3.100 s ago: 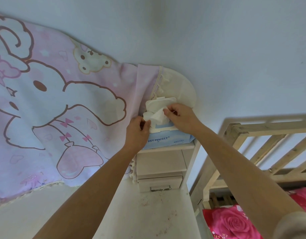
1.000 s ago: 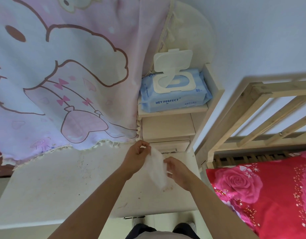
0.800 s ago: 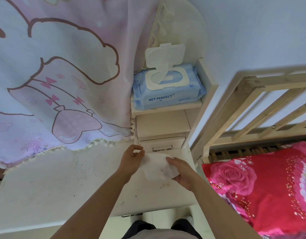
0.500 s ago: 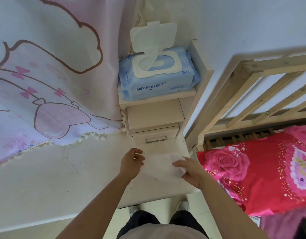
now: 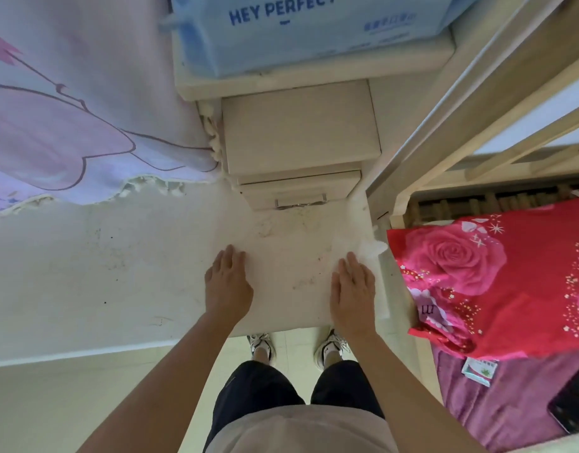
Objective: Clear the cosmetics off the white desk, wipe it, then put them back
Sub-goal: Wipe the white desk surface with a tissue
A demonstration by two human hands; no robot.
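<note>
Now we have both palms down on the white surface (image 5: 118, 273). Our left hand (image 5: 227, 284) and right hand (image 5: 352, 291) lie flat, fingers (image 5: 231, 259) straight and close together, gripping nothing. The wet wipe (image 5: 371, 249) is spread under the right hand, its rumpled corner showing at the surface's edge; whether it reaches the left hand we cannot tell. Flat palms give broad pressure, which, we judge, suits scrubbing the brown specks (image 5: 301, 282) between them.
</note>
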